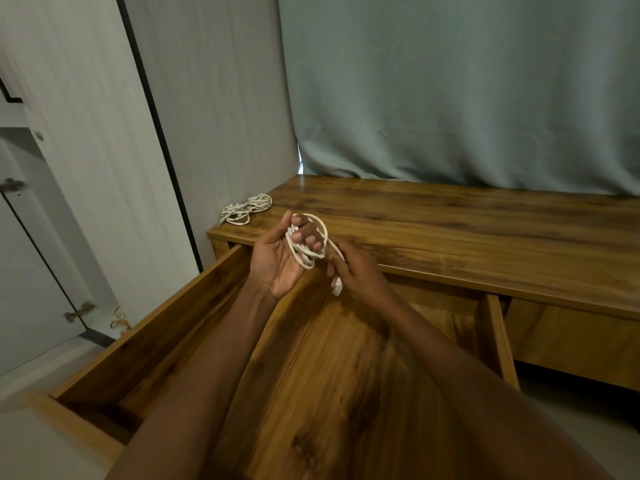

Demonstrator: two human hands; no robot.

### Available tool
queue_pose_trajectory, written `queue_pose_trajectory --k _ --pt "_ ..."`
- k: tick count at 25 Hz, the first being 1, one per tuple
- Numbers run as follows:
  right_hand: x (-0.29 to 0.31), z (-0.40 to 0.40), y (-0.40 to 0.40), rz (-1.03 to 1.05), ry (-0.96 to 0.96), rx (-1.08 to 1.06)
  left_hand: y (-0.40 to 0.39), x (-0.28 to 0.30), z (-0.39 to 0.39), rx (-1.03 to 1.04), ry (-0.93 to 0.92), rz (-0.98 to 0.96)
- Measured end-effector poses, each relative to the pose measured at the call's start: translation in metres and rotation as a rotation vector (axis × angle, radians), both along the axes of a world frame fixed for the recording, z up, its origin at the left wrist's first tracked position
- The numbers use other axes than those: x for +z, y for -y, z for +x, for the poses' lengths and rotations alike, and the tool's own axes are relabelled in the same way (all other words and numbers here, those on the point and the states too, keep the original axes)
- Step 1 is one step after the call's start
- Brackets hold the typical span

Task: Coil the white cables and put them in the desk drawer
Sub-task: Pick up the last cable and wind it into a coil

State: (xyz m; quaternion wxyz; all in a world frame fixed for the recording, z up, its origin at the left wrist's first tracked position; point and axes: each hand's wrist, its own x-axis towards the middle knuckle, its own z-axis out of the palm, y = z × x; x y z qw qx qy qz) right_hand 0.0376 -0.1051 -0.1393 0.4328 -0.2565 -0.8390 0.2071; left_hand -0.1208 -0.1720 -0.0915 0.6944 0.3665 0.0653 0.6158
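Drawer: wooden, pulled open below the hands, wood-grain floor showing
Left hand: palm up above the drawer's back, fingers curled through a coil of white cable, holding it
Right hand: just right of the coil, pinching the loose cable end; white plug hangs below the fingers
Desk: wooden top behind the hands
Second cable: white bundle, far left corner of the desk, well apart from the hands
Curtain: grey-green, hanging behind the desk
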Motion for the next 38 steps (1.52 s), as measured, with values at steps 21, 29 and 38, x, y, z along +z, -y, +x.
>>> queue_pose_trajectory --k 21,29,38 --pt "0.003 -0.025 0.037 -0.135 -0.17 -0.193 -0.006 -0.008 0.006 0.54 0.206 -0.143" --pt "0.007 -0.001 0.015 0.667 0.036 -0.396 0.002 -0.002 0.01 0.455 0.144 -0.143" --pt "0.017 0.001 0.011 0.917 0.078 -0.518 0.002 0.003 0.016 0.365 0.225 -0.185"
